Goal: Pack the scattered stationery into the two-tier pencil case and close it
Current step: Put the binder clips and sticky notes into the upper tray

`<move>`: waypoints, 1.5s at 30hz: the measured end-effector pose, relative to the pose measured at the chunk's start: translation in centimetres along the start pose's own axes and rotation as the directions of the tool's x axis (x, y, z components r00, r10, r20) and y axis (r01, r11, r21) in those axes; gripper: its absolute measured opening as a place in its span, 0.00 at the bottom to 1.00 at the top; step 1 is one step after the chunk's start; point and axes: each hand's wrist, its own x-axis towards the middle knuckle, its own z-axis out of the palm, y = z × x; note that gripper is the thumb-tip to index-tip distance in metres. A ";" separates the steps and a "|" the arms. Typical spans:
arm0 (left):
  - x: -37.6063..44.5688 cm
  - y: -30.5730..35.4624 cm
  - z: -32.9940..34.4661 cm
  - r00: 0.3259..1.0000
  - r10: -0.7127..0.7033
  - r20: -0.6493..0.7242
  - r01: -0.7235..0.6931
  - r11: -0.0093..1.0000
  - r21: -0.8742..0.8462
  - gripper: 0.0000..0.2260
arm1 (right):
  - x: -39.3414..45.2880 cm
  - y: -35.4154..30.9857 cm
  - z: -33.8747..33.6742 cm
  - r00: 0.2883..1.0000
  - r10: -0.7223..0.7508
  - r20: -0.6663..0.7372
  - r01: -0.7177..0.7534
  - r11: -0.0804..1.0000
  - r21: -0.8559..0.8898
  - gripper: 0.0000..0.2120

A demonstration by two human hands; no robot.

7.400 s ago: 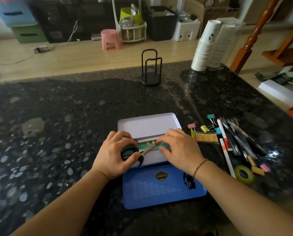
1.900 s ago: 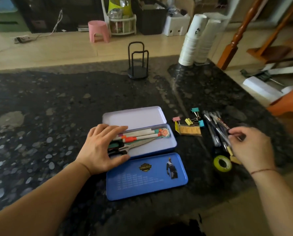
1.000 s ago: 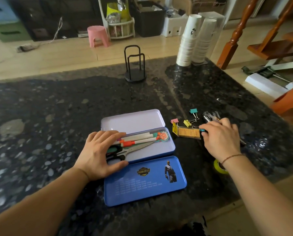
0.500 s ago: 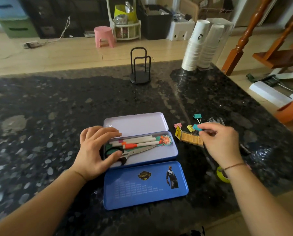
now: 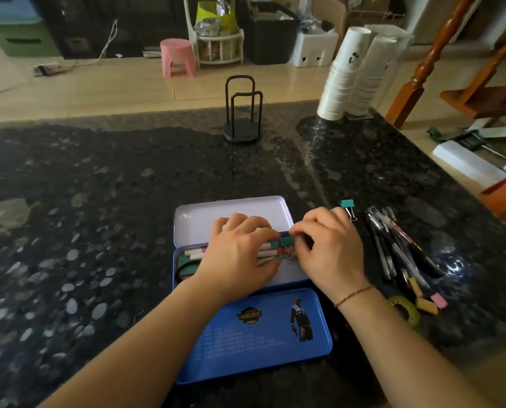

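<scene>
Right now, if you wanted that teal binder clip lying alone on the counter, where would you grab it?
Probably by the teal body of the binder clip, pinched across its flat sides from above. It lies flat on the counter, clear of the pens, and its thin wire handles, pointing toward the person, look harder to pinch.

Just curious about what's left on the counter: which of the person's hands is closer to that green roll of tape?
The right hand. The green tape roll lies beside its wrist; the left hand sits farther off, over the pencil case.
</scene>
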 end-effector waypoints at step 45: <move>1.1 1.8 0.7 0.995 -0.099 -0.007 0.098 0.988 -0.122 0.15 | -1.2 1.0 -4.0 0.985 0.128 0.114 -0.161 0.916 0.367 0.17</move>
